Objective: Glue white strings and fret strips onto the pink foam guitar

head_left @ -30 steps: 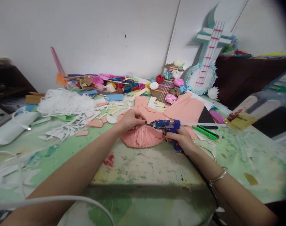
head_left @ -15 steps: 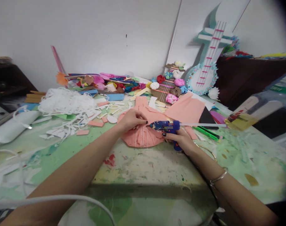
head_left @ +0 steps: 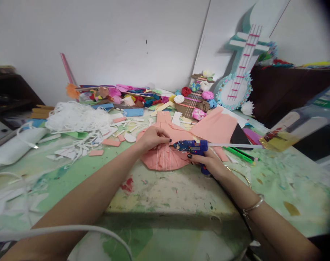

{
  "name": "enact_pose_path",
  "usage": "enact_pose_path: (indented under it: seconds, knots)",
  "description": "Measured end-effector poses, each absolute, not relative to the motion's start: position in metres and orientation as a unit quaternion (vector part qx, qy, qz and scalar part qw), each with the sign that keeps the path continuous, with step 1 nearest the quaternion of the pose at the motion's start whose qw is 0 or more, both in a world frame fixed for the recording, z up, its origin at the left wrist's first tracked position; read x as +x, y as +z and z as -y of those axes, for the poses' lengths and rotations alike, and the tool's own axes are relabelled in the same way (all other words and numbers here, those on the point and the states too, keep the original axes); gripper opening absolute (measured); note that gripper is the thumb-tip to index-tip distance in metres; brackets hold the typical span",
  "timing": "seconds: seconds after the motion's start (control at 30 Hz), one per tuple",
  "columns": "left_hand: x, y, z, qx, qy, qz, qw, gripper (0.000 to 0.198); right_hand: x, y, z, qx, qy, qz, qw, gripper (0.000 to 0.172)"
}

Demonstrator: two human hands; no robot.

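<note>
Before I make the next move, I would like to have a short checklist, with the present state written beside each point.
1. Right hand grips the blue plastic glue gun: ok.
2. Long, translucent white glue stick sits in the gun's rear: ok.
3. Left hand well away from the nozzle: not ok, its fingertips are very close.
4. Thin white strings lie along the pink, guitar-shaped piece: ok.
5. Strings fixed at their upper ends: cannot tell, the left hand covers that area.
6. Black cord plugged in: cannot tell, no plug is visible.
</note>
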State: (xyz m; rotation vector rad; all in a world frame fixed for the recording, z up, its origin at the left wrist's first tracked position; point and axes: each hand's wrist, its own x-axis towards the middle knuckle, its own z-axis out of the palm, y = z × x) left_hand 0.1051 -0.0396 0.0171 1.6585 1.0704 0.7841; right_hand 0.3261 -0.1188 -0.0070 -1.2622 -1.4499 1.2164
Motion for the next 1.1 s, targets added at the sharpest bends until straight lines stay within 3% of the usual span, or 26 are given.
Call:
enact_pose_path:
  seconds: [1.1]
  knots:
    - [0.1050,0.0128,0.0378,0.697,0.321,-0.440,0.467,0.009,0.3290,-0.0074,0.1219,-0.515,0.472,0.589,0.406,0.014]
